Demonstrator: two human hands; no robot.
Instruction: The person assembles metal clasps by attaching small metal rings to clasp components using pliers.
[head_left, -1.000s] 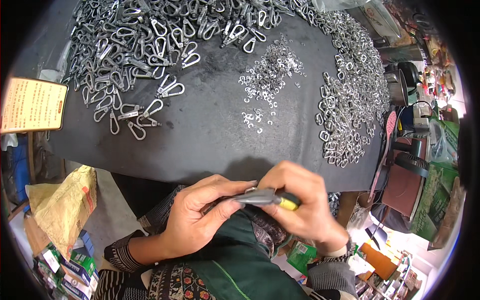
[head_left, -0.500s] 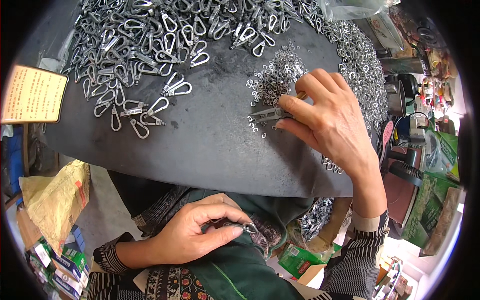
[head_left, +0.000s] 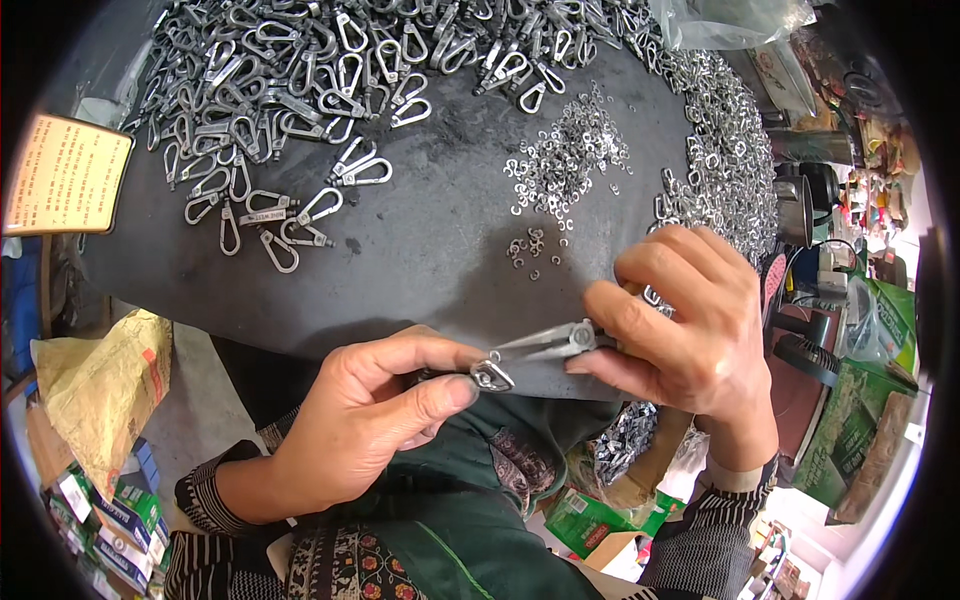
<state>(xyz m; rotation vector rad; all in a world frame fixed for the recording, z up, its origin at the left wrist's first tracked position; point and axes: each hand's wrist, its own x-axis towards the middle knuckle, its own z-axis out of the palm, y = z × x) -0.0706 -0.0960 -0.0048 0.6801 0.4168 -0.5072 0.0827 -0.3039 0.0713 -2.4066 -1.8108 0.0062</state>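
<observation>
My left hand point(head_left: 365, 420) pinches a small silver metal clasp point(head_left: 492, 375) between thumb and forefinger, just below the dark table's near edge. My right hand point(head_left: 680, 330) grips grey pliers point(head_left: 545, 343), whose tips touch the clasp. A big heap of silver snap hooks point(head_left: 290, 90) covers the far left of the table. A scatter of small split rings point(head_left: 565, 160) lies in the middle, beyond my right hand. Another pile of small metal links point(head_left: 725, 160) runs along the table's right side.
The dark round table point(head_left: 430, 250) fills the upper view. A yellow printed card point(head_left: 65, 175) lies at its left edge. A yellow bag point(head_left: 105, 390) and boxes point(head_left: 100, 510) sit on the floor at left. Cluttered packages and a black fan point(head_left: 805, 355) stand at right.
My right hand has come back from the split rings on the table to my lap with the pliers. The pliers' tips now meet the clasp in my left hand, which has risen slightly.
</observation>
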